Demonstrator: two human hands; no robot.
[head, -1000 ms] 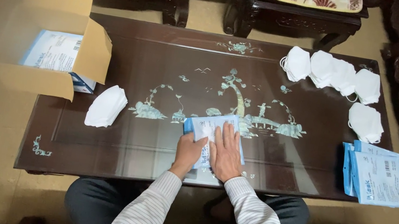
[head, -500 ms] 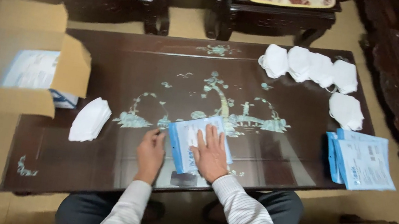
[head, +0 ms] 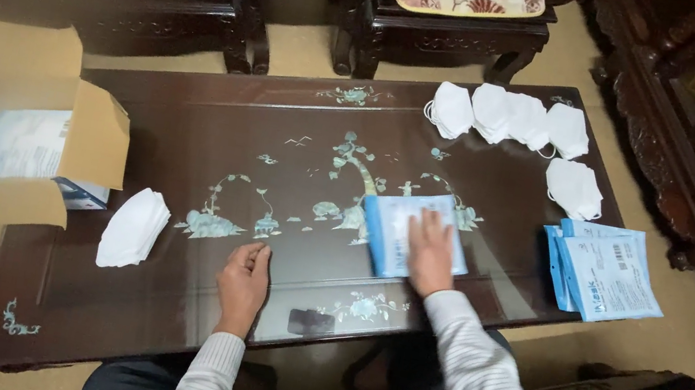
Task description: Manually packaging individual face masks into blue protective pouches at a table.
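Pressing my flat, open right hand (head: 429, 254) on the blue packet (head: 398, 232), I rest my loosely curled, empty left hand (head: 245, 276) on the table (head: 189, 131), near the folded masks (head: 133, 228).

Six white masks (head: 511, 119) (one apart), one box (head: 18, 140).

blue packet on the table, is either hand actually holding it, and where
Neither hand grips it. The right hand lies flat on top of the blue packet, pressing its right part against the table. The left hand rests on the table, empty.
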